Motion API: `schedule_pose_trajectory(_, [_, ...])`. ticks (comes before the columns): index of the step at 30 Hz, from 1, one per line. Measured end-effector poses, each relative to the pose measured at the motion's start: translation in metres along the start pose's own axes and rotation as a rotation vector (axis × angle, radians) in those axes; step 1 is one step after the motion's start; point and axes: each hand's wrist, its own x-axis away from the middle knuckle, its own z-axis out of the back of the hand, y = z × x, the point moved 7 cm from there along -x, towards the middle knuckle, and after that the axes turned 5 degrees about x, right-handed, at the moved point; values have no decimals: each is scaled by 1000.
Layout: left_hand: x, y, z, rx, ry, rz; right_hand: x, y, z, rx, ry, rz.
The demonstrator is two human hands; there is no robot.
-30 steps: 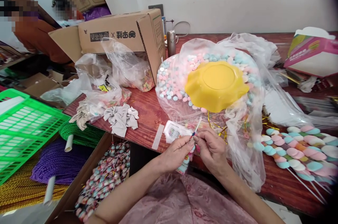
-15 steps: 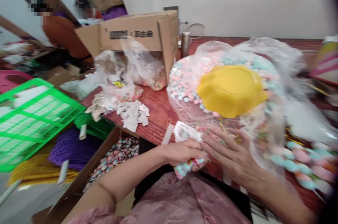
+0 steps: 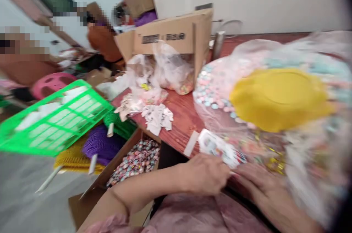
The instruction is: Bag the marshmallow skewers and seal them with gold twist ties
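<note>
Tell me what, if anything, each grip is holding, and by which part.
It cannot be told: the left grip is curled beside the right grip, but blur hides whether either holds anything.

Directions taken from mid-view, two hands are recorded, the left hand [image 3: 207, 174] at five o'clock and the right hand [image 3: 266, 192] at four, with one yellow dish [image 3: 280, 97] at three. Two printed cartons [image 3: 170, 29] stand at twelve and eleven. Toward nine: one green basket [image 3: 59, 145] and one pink stool [image 3: 53, 82]; toward eight, three cord bundles [image 3: 100, 145], one each in green, purple and gold.
</note>
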Motion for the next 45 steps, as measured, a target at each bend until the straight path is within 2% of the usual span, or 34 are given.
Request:
schedule_pose_trajectory(3, [0,-17,5,486,4,181,-3,-34,8,318,-51,168])
schedule_pose_trajectory(4, [-2,-22,1,670,-45,263,-1,-42,11,376,-53,246])
schedule_pose_trajectory(6, [-2,-27,-15,959,-233,434,4,-51,16,428,-52,352])
schedule_pose_trajectory(9, [2,-20,-35,1152,-510,558,12,-54,20,417,-116,408])
schedule_pose_trajectory(11, [2,-16,-39,1101,-560,529,15,-50,18,384,-143,376])
schedule_pose_trajectory(13, [-3,-15,-34,874,-467,404,16,-42,15,327,-137,280])
schedule_pose_trajectory(17, [-11,0,-17,257,-150,118,15,-20,3,163,-197,32])
schedule_pose_trajectory(20, [-12,7,-10,98,-30,58,7,-2,5,18,-286,-102])
schedule_pose_trajectory(22, [-14,3,-4,205,45,87,-4,16,17,-17,-283,-171])
schedule_pose_trajectory(23, [-16,-4,-1,322,88,137,-11,29,26,33,-262,-213])
schedule_pose_trajectory(26, [-15,-32,-3,817,213,407,-29,74,49,453,-226,-398])
schedule_pose_trajectory(29, [-14,-50,-15,1241,319,591,-43,99,41,622,-315,-455])
schedule_pose_trajectory(32, [-17,-56,-21,1475,417,601,-49,104,18,624,-398,-436])
schedule_pose_trajectory(35, [-17,-57,-23,1555,451,595,-48,103,4,564,-430,-396])
schedule_pose_trajectory(38, [-14,-56,-20,1537,450,573,-42,106,9,465,-392,-381])
schedule_pose_trajectory(45, [-11,-53,-18,1412,393,594,-27,121,35,134,-102,-414])
